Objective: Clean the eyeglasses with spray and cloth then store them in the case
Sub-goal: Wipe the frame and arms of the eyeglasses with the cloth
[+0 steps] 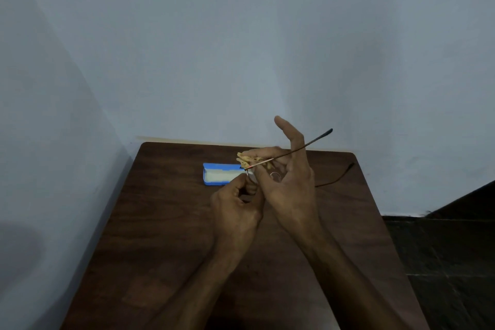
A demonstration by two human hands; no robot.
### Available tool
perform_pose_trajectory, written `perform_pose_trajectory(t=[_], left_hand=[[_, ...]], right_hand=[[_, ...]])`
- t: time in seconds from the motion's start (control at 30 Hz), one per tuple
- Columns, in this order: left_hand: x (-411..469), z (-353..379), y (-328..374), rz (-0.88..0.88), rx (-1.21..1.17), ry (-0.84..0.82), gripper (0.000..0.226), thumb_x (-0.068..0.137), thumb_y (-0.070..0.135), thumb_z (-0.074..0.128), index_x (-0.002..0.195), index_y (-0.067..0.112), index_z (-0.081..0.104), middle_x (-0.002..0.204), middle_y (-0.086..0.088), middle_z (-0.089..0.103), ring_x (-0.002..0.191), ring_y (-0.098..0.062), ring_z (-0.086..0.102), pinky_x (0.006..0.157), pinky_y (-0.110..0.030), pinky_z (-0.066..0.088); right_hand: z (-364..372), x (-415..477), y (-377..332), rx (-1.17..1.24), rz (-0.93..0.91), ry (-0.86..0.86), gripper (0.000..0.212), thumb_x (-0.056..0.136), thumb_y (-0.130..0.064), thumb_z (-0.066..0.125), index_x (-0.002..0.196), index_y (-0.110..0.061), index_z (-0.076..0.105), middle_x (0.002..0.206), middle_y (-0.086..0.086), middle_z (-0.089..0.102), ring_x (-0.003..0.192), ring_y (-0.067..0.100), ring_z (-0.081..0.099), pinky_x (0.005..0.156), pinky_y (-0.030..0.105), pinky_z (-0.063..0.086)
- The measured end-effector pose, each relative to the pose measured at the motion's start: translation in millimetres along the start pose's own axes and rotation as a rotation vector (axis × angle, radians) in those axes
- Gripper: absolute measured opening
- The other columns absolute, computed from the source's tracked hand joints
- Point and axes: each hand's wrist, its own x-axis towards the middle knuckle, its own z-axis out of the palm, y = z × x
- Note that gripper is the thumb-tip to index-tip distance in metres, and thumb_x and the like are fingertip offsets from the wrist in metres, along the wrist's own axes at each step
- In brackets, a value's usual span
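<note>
Case [218,175] open on table [174,236] | left grip [235,207] pinches eyeglasses [300,148] | right grip [290,186] holds cloth [245,159]

L hand [235,207] & R hand [290,187] bare, slim forearms [348,265] unsleeved

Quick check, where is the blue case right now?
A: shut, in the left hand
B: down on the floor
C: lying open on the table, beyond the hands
C: the blue case lies open on the table, its pale inside facing up.
</note>
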Motion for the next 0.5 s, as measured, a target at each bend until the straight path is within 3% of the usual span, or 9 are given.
perform_pose_trajectory(t=[0.07,0.13,0.23,0.3,0.4,0.5], left_hand=[[-1,0,0,-0.007,0.016,0.002,0.037,0.087,0.015,0.080,0.080,0.047,0.064,0.068,0.025,0.069,0.072,0.001,0.069,0.063,-0.015,0.055],[-5,2,0,-0.018,0.011,-0.003,0.025,0.088,0.013,0.080,0.077,0.032,0.068,0.065,0.019,0.067,0.069,0.002,0.068,0.060,-0.010,0.051],[-7,4,0,-0.021,-0.026,-0.018,0.010,0.087,0.016,0.081,0.079,0.018,0.074,0.069,0.012,0.072,0.070,-0.004,0.071,0.066,-0.018,0.058],[-4,2,1,-0.027,-0.057,-0.005,0.010,0.088,0.015,0.080,0.079,0.017,0.075,0.069,0.010,0.074,0.069,-0.008,0.072,0.067,-0.026,0.061],[-2,0,4,-0.052,-0.110,0.014,0.016,0.091,0.014,0.077,0.078,0.024,0.074,0.070,0.013,0.074,0.068,-0.005,0.071,0.065,-0.023,0.057],[-5,3,1,-0.056,-0.125,0.019,0.011,0.089,0.011,0.078,0.079,0.016,0.076,0.069,0.010,0.074,0.067,-0.006,0.070,0.067,-0.025,0.059]], right_hand=[[-4,-4,2,-0.050,0.001,-0.011,0.094,0.085,0.000,0.080,0.153,-0.047,0.034,0.091,0.002,0.078,0.088,0.021,0.076,0.082,0.046,0.063],[-7,-1,6,-0.143,-0.009,0.016,0.097,0.084,-0.002,0.081,0.154,-0.047,0.032,0.089,-0.003,0.077,0.085,0.014,0.075,0.082,0.042,0.062],[-10,4,5,-0.159,0.007,0.050,0.097,0.084,-0.002,0.080,0.157,-0.043,0.031,0.086,-0.015,0.076,0.089,0.003,0.074,0.087,0.035,0.062],[-10,-2,1,-0.133,-0.015,0.026,0.094,0.086,-0.002,0.080,0.158,-0.037,0.032,0.091,-0.017,0.076,0.093,0.001,0.074,0.089,0.033,0.061],[-8,-18,-3,-0.178,-0.070,-0.023,0.088,0.089,-0.010,0.080,0.156,-0.040,0.031,0.101,-0.020,0.077,0.102,0.001,0.072,0.093,0.032,0.059],[-6,-15,-1,-0.323,-0.083,0.021,0.087,0.090,-0.011,0.076,0.154,-0.045,0.029,0.101,-0.019,0.075,0.104,0.003,0.069,0.092,0.037,0.058]])
